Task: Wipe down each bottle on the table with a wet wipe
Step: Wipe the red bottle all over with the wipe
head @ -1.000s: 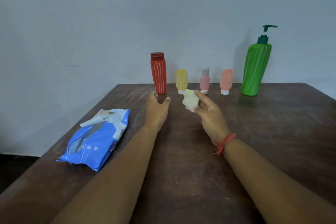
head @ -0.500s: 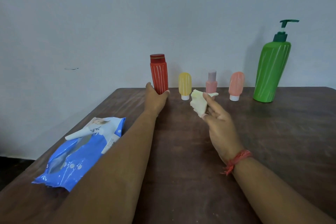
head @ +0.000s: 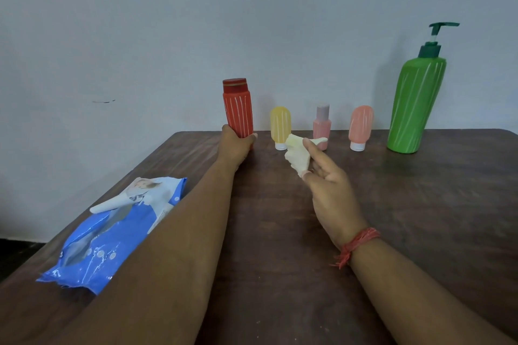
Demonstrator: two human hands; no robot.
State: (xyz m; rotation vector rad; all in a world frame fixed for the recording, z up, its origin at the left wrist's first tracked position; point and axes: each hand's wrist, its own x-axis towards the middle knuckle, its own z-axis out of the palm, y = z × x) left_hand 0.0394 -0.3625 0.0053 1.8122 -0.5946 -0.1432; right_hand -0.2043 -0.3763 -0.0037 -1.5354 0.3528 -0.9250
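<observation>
Several bottles stand in a row at the table's far edge: a red bottle [head: 238, 105], a small yellow tube [head: 280, 124], a small pink bottle [head: 321, 126], a coral tube [head: 360, 126] and a tall green pump bottle [head: 414, 98]. My left hand [head: 236, 145] grips the base of the red bottle, which stands upright. My right hand [head: 328, 185] pinches a crumpled pale wet wipe [head: 297, 157] in front of the yellow tube and pink bottle, apart from them.
A blue wet-wipe pack [head: 112, 230] lies open at the left of the dark wooden table [head: 420, 218], partly under my left forearm. A plain wall rises directly behind the bottles. The table's left edge drops off near the pack.
My left hand reached forward and closed around the red bottle's base. My right hand with the wipe stayed in front of the small bottles. The view moved closer and shifted left.
</observation>
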